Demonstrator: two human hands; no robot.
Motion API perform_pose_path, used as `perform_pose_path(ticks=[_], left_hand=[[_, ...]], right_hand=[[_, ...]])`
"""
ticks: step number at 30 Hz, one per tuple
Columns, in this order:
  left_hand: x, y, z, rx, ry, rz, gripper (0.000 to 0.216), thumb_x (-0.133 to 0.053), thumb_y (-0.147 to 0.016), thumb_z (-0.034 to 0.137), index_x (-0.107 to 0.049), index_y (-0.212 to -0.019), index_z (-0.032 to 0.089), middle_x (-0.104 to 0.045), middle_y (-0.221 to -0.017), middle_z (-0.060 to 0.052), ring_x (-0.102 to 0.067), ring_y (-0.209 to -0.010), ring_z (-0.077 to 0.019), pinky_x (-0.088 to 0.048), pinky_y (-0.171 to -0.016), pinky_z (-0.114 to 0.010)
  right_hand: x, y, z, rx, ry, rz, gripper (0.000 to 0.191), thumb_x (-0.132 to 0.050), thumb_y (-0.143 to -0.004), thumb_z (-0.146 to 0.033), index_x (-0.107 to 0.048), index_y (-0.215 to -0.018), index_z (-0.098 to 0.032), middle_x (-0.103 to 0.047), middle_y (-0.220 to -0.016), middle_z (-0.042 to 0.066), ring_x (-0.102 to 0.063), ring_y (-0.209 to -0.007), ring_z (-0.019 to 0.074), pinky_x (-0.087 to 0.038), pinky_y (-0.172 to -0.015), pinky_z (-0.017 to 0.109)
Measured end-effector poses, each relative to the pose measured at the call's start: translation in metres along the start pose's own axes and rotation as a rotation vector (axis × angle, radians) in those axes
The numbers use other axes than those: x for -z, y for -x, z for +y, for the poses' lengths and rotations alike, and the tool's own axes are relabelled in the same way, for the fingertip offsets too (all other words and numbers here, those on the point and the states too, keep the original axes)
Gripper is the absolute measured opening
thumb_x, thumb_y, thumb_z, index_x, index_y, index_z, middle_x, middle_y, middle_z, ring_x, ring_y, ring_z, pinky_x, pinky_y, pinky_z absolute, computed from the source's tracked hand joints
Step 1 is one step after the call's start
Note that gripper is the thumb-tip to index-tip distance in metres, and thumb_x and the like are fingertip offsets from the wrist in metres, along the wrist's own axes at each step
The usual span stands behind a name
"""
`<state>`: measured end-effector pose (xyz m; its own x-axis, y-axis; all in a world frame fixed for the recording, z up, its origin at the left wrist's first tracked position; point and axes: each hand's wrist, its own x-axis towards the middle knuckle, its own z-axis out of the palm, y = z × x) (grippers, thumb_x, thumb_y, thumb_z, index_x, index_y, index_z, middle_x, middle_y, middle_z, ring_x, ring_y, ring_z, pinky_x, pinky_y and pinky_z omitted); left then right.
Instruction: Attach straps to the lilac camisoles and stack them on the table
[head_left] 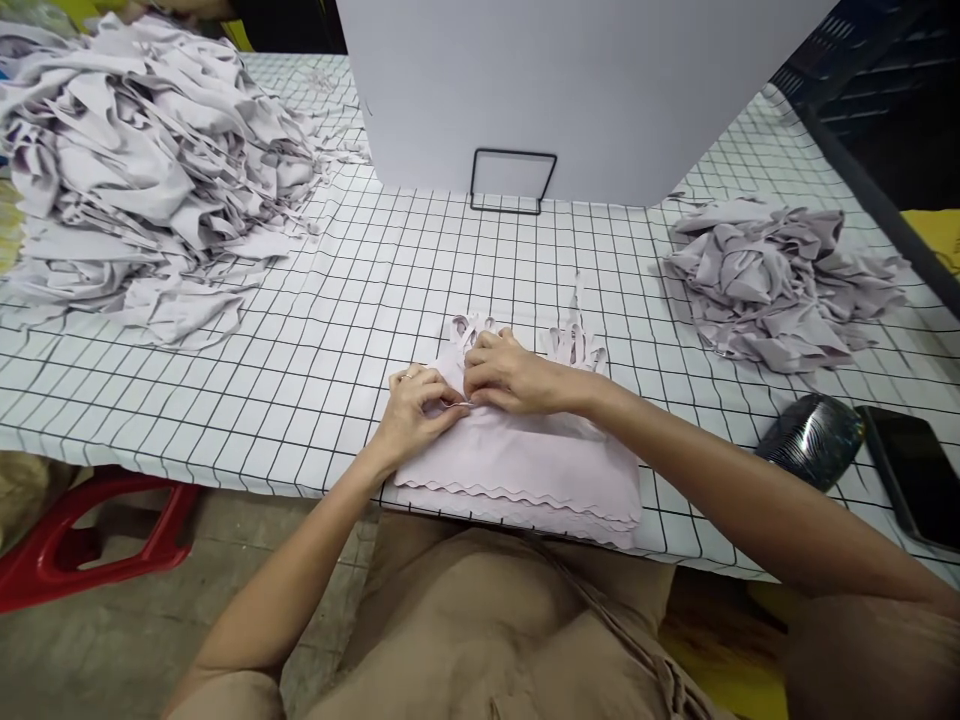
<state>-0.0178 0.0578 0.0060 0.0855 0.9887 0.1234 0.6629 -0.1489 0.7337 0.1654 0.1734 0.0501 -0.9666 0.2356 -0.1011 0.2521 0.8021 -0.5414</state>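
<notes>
A flat stack of pale pink fabric pieces (pixel 517 460) with scalloped edges lies at the table's front edge, before my body. Narrow strips (pixel 576 345) of the same cloth fan out from its far side. My left hand (pixel 420 405) pinches the top piece near its left part, thumb and fingers closed on the cloth. Just right of it, my right hand (pixel 506 375) is closed on the same fabric, fingers bent and knuckles up. The two hands nearly meet, and the cloth between their fingertips is mostly hidden.
A large heap of greyish fabric pieces (pixel 150 150) covers the back left of the checked tablecloth (pixel 322 330). A smaller fabric pile (pixel 772 275) lies right. Behind stands a white panel (pixel 585 90) with a black wire stand (pixel 514 180). A dark glossy object (pixel 814 440) and phone (pixel 919 470) lie front right; a red stool (pixel 97 540) is below left.
</notes>
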Motion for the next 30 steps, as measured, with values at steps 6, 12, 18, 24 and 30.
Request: perform_pose_path(ticks=[6, 12, 18, 24, 30], left_hand=[[-0.0002, -0.0006, -0.0026, -0.037, 0.001, -0.022, 0.011, -0.075, -0.085, 0.031, -0.071, -0.08, 0.023, -0.068, -0.083, 0.001, -0.054, -0.09, -0.0205, -0.033, -0.094, -0.041], [-0.0011, -0.0001, -0.0029, -0.035, 0.012, -0.02, 0.014, -0.074, -0.085, 0.035, -0.07, -0.08, 0.023, -0.068, -0.082, 0.0, -0.055, -0.091, -0.0212, -0.034, -0.095, -0.042], [-0.0003, 0.0, -0.0016, -0.028, 0.021, -0.013, 0.017, -0.073, -0.086, 0.036, -0.069, -0.077, 0.023, -0.069, -0.081, 0.0, -0.056, -0.091, -0.0213, -0.035, -0.095, -0.042], [-0.0008, 0.0004, -0.0025, -0.053, 0.035, -0.005, 0.014, -0.075, -0.085, 0.033, -0.07, -0.078, 0.023, -0.068, -0.08, 0.001, -0.056, -0.091, -0.0205, -0.034, -0.095, -0.041], [-0.0017, 0.0006, -0.004, -0.051, 0.015, -0.005, 0.014, -0.074, -0.086, 0.035, -0.071, -0.079, 0.023, -0.069, -0.082, 0.0, -0.056, -0.091, -0.0208, -0.035, -0.094, -0.042]], right_hand=[[0.0025, -0.0048, -0.0023, 0.025, -0.002, -0.049, 0.022, -0.051, -0.097, -0.022, -0.067, -0.084, -0.016, -0.056, -0.084, 0.005, -0.04, -0.091, 0.0206, -0.027, -0.094, 0.048], [0.0037, -0.0088, -0.0058, 0.022, 0.031, -0.011, 0.024, -0.048, -0.097, -0.019, -0.064, -0.079, -0.015, -0.055, -0.081, 0.004, -0.042, -0.09, 0.0203, -0.028, -0.099, 0.052], [0.0067, -0.0053, -0.0028, 0.029, 0.078, -0.062, 0.024, -0.049, -0.098, -0.02, -0.066, -0.082, -0.014, -0.058, -0.086, 0.006, -0.042, -0.093, 0.0214, -0.027, -0.1, 0.054], [0.0056, -0.0071, -0.0053, 0.039, 0.054, -0.076, 0.024, -0.049, -0.099, -0.021, -0.068, -0.086, -0.015, -0.058, -0.085, 0.006, -0.043, -0.095, 0.0223, -0.024, -0.104, 0.058], [0.0062, -0.0096, -0.007, 0.037, 0.065, -0.069, 0.024, -0.05, -0.098, -0.02, -0.066, -0.081, -0.015, -0.056, -0.082, 0.005, -0.043, -0.093, 0.0215, -0.025, -0.104, 0.059]])
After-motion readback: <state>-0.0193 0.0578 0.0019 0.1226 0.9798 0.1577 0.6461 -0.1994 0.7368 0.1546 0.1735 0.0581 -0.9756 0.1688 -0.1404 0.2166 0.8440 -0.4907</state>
